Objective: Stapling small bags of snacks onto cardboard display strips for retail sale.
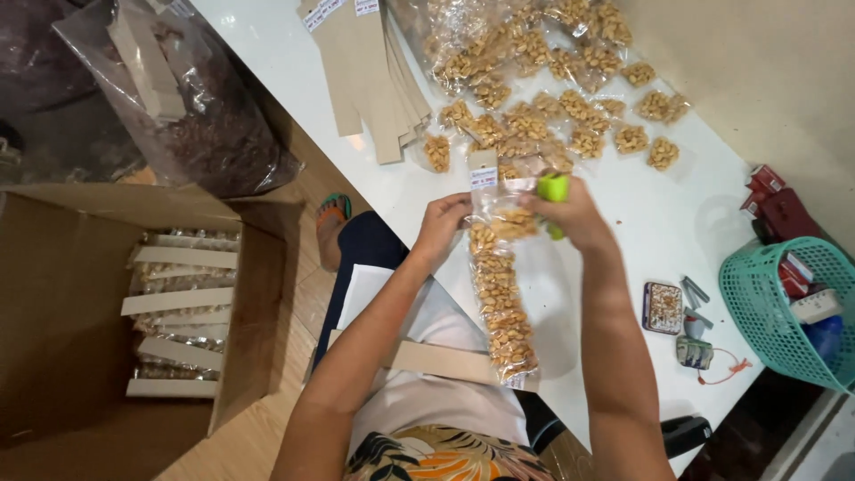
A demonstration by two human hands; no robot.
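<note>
My left hand pinches the top edge of a long clear strip of small nut packets that hangs down over the white table's edge toward my lap. My right hand grips a lime-green stapler at the strip's top, where a beige cardboard header meets the plastic. Another cardboard header strip lies across my lap.
Several loose nut packets cover the white table beyond my hands, beside a stack of cardboard headers. A teal basket stands at the right, a small tin near it. An open carton with finished strips sits at the left.
</note>
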